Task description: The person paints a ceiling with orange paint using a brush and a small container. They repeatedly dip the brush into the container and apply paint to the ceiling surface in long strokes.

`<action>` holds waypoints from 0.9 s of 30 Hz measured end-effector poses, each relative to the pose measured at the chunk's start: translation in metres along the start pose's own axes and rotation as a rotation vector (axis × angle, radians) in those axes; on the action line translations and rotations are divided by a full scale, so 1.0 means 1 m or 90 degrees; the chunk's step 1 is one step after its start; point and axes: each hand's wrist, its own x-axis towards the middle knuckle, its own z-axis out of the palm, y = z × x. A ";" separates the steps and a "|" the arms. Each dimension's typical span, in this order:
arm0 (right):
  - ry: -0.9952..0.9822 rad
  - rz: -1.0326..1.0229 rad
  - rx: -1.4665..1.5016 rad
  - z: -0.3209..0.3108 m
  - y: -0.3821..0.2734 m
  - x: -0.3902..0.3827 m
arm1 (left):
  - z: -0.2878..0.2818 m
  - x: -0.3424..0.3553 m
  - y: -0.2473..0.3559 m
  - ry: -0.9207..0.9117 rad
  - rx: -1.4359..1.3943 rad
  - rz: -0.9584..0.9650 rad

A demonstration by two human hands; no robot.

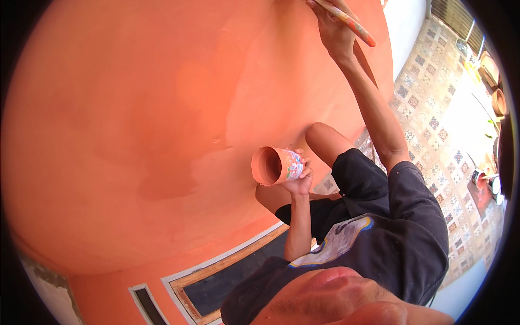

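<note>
My left hand grips a cup coated inside with orange paint, with a printed label on its side, held tilted in front of my body. My raised right hand grips a paint-spattered brush handle at the top of the view; the brush head is out of frame. Both hands are in front of the orange wall, which shows darker, uneven patches of paint.
My bent knees are near the wall. A framed dark window is at the bottom. Patterned floor tiles run along the right, with pots, small containers and a railing at the far edge.
</note>
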 end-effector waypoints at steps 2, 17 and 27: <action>-0.025 -0.190 -0.209 0.002 -0.007 -0.013 | 0.000 0.001 0.000 0.002 -0.010 -0.007; -0.103 0.592 0.109 -0.072 -0.054 -0.099 | -0.025 0.000 -0.001 -0.011 -0.075 -0.024; -0.088 0.900 -0.054 -0.193 -0.057 -0.133 | -0.037 -0.010 -0.048 0.067 -0.082 0.031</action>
